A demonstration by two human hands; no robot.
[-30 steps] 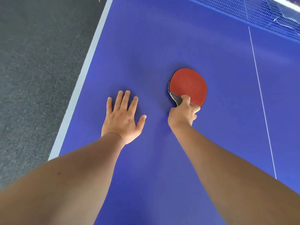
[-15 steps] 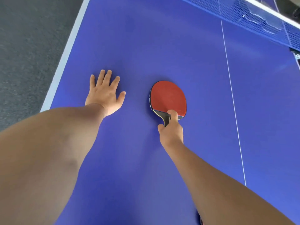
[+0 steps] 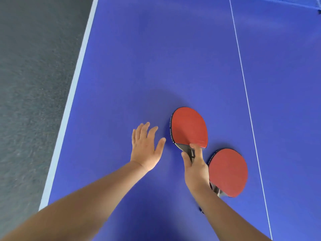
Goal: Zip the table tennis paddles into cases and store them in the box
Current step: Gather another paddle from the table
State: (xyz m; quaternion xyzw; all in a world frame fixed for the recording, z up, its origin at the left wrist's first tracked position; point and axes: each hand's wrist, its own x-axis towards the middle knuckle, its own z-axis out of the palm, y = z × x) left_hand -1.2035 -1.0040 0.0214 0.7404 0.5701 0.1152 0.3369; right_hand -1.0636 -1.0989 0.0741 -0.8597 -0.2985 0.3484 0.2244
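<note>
Two red paddles lie on the blue table [image 3: 156, 58]. Right hand [image 3: 195, 166] grips the handle of the far paddle [image 3: 189, 127], forefinger laid along it. Near paddle [image 3: 228, 172] lies just right of that hand's wrist. Left hand [image 3: 145, 146], fingers spread and released, hovers just left of the far paddle.

Second paddle [image 3: 228, 172] handle hidden under right forearm; net [image 3: 318, 7] cut off at corner.
</note>
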